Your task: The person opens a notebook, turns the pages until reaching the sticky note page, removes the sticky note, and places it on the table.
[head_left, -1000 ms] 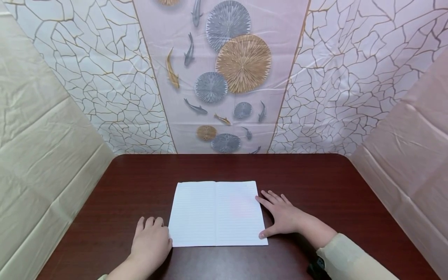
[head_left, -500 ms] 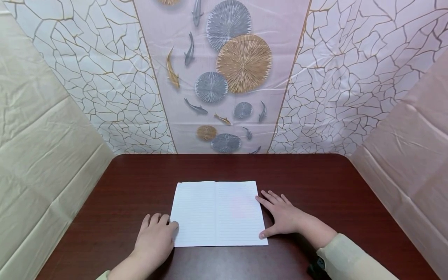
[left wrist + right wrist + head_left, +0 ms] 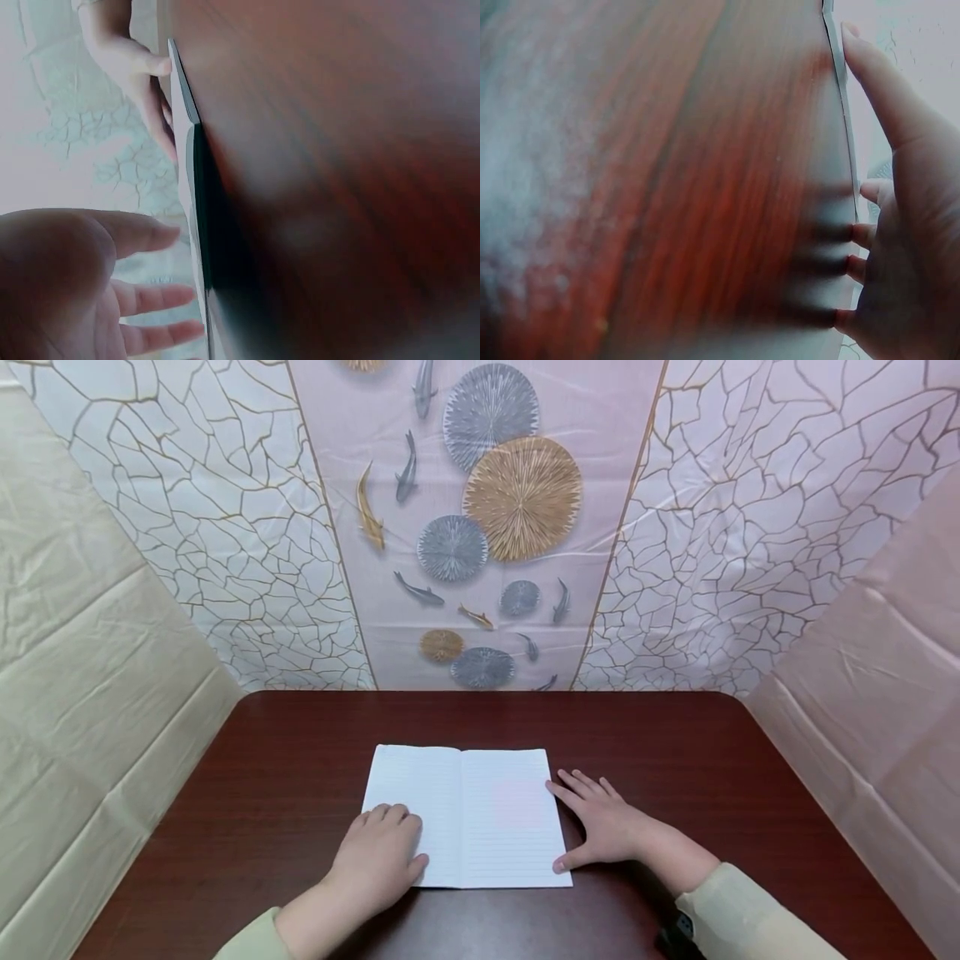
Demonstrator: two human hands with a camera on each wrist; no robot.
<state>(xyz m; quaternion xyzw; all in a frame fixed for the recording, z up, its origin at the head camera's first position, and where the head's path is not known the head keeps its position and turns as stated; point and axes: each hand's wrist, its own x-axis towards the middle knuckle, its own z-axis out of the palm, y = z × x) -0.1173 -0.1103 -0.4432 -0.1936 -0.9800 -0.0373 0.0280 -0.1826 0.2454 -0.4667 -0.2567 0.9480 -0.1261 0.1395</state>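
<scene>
An open notebook (image 3: 504, 818) with white ruled pages lies flat on the dark red-brown table. Over the lower part of its left page is my left hand (image 3: 381, 852); the left wrist view shows the thumb and fingers (image 3: 154, 298) extended toward the paper, apart from each other. My right hand (image 3: 611, 822) is spread at the notebook's right edge. Its thumb touches the lower right corner of the page and its index fingertip meets the edge higher up, while the other fingers rest on the table. Part of the left page is hidden under my left hand.
The glossy table (image 3: 645, 735) extends round the notebook on all sides. A patterned cloth (image 3: 465, 610) with fish and round shapes hangs behind it, and plain beige cloths (image 3: 112, 693) stand at both sides. A black band (image 3: 678, 935) circles the right wrist.
My left hand has moved right, from the notebook's left edge onto the left page. The left page's outer edge has shifted slightly. My right hand has stayed in place.
</scene>
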